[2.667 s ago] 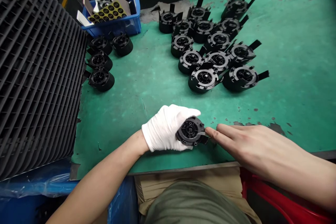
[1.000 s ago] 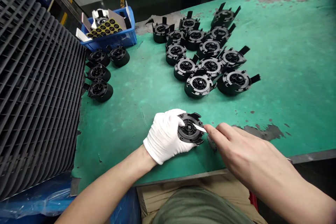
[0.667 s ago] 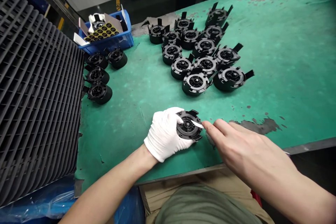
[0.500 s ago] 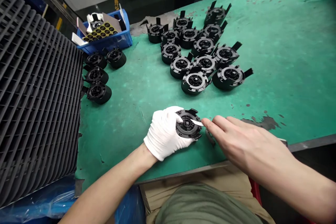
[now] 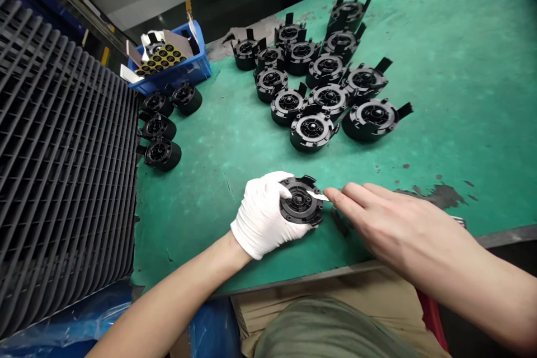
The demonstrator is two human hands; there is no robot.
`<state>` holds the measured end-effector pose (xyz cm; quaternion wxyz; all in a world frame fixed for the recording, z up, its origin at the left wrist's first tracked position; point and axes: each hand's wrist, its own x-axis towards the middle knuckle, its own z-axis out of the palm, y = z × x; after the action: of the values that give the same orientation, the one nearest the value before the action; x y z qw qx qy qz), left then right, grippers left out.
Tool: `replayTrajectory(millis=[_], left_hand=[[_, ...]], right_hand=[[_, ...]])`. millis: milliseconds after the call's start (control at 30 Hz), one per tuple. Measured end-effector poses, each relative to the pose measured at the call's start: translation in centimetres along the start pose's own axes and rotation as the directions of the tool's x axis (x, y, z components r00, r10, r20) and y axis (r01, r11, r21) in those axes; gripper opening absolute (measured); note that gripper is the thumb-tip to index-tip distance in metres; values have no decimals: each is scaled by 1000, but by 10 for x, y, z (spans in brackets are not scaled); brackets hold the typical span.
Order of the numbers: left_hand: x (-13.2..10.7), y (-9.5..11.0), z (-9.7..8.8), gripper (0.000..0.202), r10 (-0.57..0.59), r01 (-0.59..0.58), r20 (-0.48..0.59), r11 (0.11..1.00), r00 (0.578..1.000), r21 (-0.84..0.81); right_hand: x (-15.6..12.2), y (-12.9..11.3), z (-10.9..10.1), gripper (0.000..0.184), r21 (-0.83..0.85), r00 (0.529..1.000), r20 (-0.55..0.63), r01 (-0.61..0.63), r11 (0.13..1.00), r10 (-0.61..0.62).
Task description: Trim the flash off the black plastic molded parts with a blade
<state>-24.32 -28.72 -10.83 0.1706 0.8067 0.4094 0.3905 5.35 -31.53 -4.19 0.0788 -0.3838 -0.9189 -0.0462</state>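
Note:
My left hand (image 5: 262,210), in a white glove, grips a round black plastic housing (image 5: 298,213) by its left side, thumb over the rim and the ribbed face turned up. My bare right hand (image 5: 386,218) is closed around a small knife (image 5: 318,196). Only its thin pale blade shows, its tip over the right part of the housing's face; the handle is hidden in my fingers. Under the right hand, a small dark piece (image 5: 339,222) lies on the green tabletop (image 5: 218,179), partly covered.
Several similar black housings (image 5: 312,130) stand grouped beyond my hands, some with upright tabs. More housings (image 5: 163,154) stand at the left, by a tall stack of black grid trays (image 5: 67,162). A blue bin (image 5: 168,79) holds cardboard and a sheet of round stickers (image 5: 161,61).
The view has shifted slightly. Both hands keep their hold, and the blade tip has moved only slightly over the housing's face.

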Motion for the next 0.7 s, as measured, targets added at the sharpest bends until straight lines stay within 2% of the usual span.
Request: replayTrajectory(millis=[100,233,333,400,467,533,567,633,700], left_hand=[[0,-1,1,76,-22,22,23,1000,999,-5],[6,-6,-2,86,-150,153,128,988,980,-14],[15,-11,-15,95,-89,126,282,985,955,-115],[16,-10,-21,105,-44,98,362,986,931,-134],[10,-5,-20,126,-71,111,359,990,931,-90],[1,1,-10,152,-132,147,290,989,948,-28],[-2,4,-4,160,-154,159,246,987,957,-2],[-5,7,6,157,-178,176,182,984,967,28],[-1,6,6,143,-168,169,205,986,964,16]], right_hand=[[4,3,0,47,-8,1000,29,2,1000,-2],[-3,15,1,54,33,995,-98,28,999,-25],[-18,33,4,63,219,995,-95,-13,976,34],[-27,43,8,58,293,997,-63,-28,956,48],[-31,48,10,49,305,998,-59,-3,952,23],[-30,51,10,44,297,998,-67,25,955,-5],[-29,53,9,42,299,997,-72,38,953,-17],[-26,59,7,37,328,995,-91,59,943,-31],[-25,66,6,34,356,993,-111,66,932,-28]])
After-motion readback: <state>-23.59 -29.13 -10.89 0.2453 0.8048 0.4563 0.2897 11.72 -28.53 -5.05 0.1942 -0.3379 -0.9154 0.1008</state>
